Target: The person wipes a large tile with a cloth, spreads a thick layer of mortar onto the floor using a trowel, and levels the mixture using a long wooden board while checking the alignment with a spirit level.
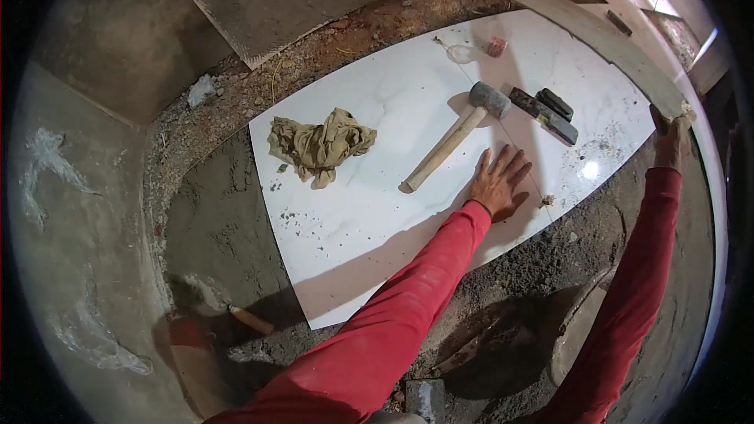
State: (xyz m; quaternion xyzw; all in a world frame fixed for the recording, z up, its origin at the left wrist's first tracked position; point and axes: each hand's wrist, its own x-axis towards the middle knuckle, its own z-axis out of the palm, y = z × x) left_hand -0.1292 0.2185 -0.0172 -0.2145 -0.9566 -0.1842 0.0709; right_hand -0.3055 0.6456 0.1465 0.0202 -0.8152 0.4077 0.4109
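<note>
White marble-look floor tile (pixel 377 212) lies on the mortar bed (pixel 212 220), left hand (pixel 496 180) pressing it flat with open fingers, right hand (pixel 670 141) gripping the straightedge board (pixel 597 35); press evenly, I'd judge, so it seats level.

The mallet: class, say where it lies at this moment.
In the head view the mallet lies on the white tile, between the crumpled rag on its left and the dark blocks on its right, just above the left hand.

a building site: white floor tile (pixel 377 212) on wet mortar bed (pixel 212 220), mallet (pixel 455 133) nearby.
</note>
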